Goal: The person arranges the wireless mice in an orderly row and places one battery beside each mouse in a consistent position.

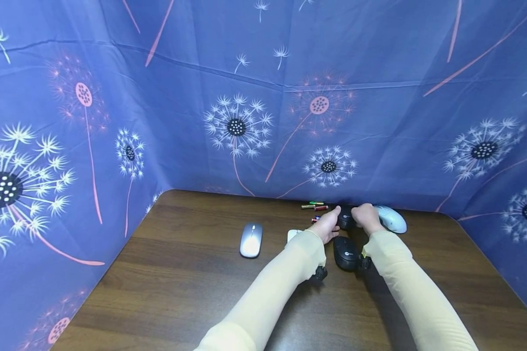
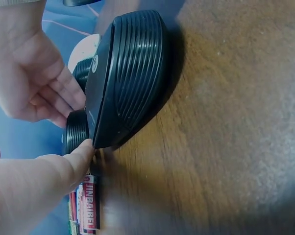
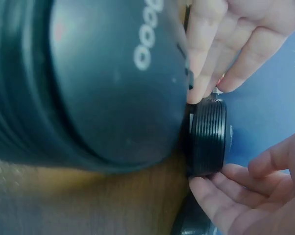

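Both hands hold a small black mouse near the table's back edge, one at each side. My left hand has its fingertips on the mouse's left side. My right hand touches the opposite side with its fingertips, seen from the palm side in the right wrist view. A second black mouse sits nearer, below the held one, and looms large in both wrist views. A white mouse lies beside my right hand. Another white mouse is mostly hidden behind my left sleeve.
A silver mouse lies to the left on the brown wooden table. Several small batteries are scattered behind my left hand. A blue dandelion-print cloth hangs along the back and sides.
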The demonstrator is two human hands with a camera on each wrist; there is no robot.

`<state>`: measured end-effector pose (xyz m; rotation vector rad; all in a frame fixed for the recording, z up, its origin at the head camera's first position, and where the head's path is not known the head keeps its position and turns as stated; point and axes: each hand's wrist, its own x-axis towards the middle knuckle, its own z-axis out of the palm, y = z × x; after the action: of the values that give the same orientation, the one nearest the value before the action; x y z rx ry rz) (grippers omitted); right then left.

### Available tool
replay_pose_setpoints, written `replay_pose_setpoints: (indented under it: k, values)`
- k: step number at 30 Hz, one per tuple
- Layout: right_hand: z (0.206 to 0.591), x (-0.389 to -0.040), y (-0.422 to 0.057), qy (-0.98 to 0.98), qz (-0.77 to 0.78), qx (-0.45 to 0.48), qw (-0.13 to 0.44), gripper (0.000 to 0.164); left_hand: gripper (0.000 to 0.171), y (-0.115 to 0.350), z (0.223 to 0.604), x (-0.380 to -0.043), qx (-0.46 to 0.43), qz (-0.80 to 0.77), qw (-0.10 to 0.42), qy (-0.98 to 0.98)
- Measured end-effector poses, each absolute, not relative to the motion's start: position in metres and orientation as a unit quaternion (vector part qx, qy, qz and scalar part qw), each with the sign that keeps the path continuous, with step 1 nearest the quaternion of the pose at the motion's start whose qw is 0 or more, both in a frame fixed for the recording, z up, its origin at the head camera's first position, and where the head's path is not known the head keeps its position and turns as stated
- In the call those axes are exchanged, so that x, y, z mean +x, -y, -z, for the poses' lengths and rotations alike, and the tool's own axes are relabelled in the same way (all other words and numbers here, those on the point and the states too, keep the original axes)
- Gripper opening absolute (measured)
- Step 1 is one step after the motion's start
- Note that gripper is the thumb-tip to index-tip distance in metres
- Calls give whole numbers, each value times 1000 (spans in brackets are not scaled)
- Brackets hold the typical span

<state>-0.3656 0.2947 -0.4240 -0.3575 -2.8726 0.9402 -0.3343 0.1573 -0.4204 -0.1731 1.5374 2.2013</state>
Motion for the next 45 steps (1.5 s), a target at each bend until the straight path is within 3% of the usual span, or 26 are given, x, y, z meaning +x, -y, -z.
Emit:
replay_pose_setpoints:
  k: [6, 10, 13, 17, 21, 24, 26, 31, 33, 36, 40, 42, 45]
  values:
    - [427, -364, -294, 923, -364, -117, 35, 38, 55, -171, 449, -358, -65, -788, 209, -576]
    - [427, -363, -296, 912, -391, -117, 29, 26, 62, -193, 504, -403, -61, -778, 197, -593]
    - [428, -362, -296, 902, -415, -115, 27, 16, 57, -197, 517, -418, -75, -763, 204, -609]
    - [430, -361, -297, 883, -457, -112, 14, 21, 46, -193, 508, -412, -89, -732, 190, -648]
    - [431, -360, -299, 862, -494, -112, -10, 27, 27, -210, 560, -451, -85, -722, 162, -667]
    - [431, -359, -299, 851, -513, -111, -24, 29, 19, -216, 574, -461, -90, -702, 144, -692]
    - [430, -358, -299, 845, -522, -110, -31, 30, 19, -207, 553, -444, -96, -685, 135, -710]
    - [426, -355, -300, 825, -551, -113, -52, 30, 12, -166, 459, -370, -112, -653, 124, -739]
    - [425, -354, -301, 817, -563, -111, -59, 30, 11, -159, 443, -360, -115, -653, 123, -739]
    - [423, -352, -301, 810, -573, -108, -64, 29, 11, -168, 472, -380, -93, -664, 98, -736]
    - [420, -350, -302, 811, -572, -99, -70, 31, 9, -197, 544, -437, -81, -672, 70, -733]
    - [418, -348, -302, 813, -570, -91, -72, 33, 10, -203, 556, -447, -82, -675, 66, -730]
    - [415, -346, -303, 810, -575, -83, -74, 35, 10, -189, 520, -422, -89, -680, 73, -724]
